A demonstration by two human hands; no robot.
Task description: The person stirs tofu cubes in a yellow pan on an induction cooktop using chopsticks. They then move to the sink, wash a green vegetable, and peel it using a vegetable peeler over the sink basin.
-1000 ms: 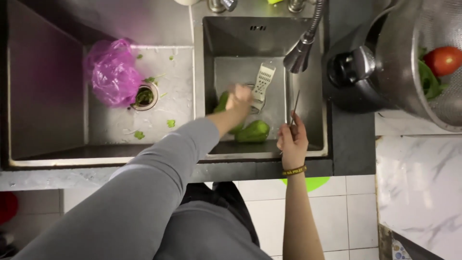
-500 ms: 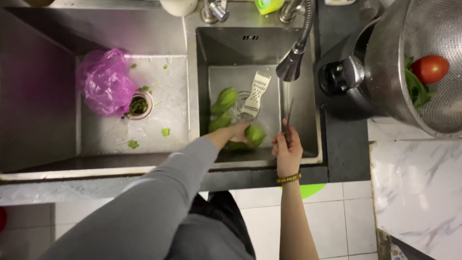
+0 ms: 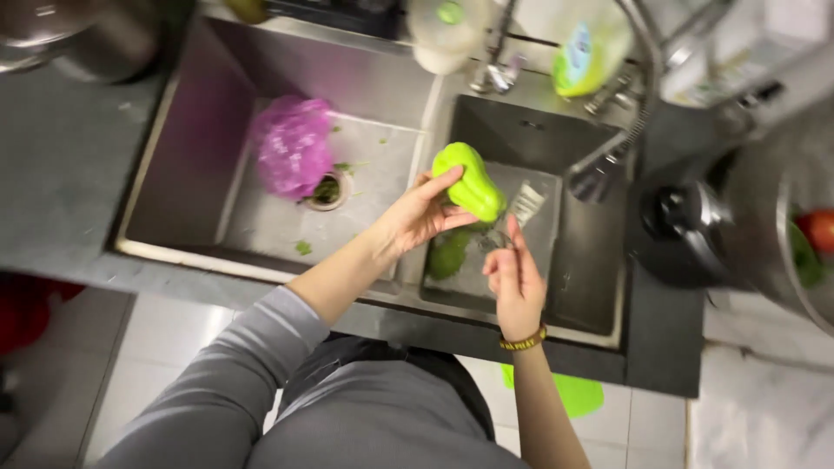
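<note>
Now holding a green chayote [image 3: 470, 181] in left grip [image 3: 417, 213], fingers pinched around its lower side; right grip [image 3: 514, 278] just below, closed on something unclear.

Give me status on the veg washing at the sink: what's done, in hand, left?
Done: hard to tell; a tomato and greens sit in the colander at right. In hand: the left hand holds a pale green gourd above the right basin; the right hand is beside it, what its fingers hold is blurred. Left: another green vegetable lies in that basin.
</note>
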